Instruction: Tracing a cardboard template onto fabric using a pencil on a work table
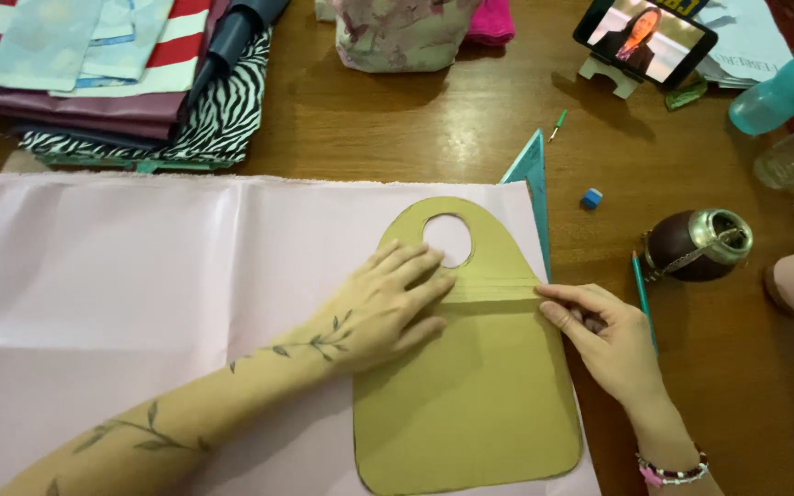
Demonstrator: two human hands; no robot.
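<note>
Our left hand (386,308) hides part of tan cardboard template (470,404), palm flat, fingers spread; template with round hole lies on pink fabric (121,294); right hand (604,338) fingertips press template's right edge

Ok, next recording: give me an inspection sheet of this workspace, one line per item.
Surface: wooden table, left part covered by pink fabric.
Job's things: tan cardboard template with a round hole, lying flat on the fabric.
Clutter: folded fabric stack, teal set square, pencil, blue eraser, round gourd cup, phone on stand, plastic bottles.
Grippers: left hand pressed flat on the template; right hand fingertips at its right edge.
Cables: nothing seen.
Surroundings: floral pouch at far edge.
</note>
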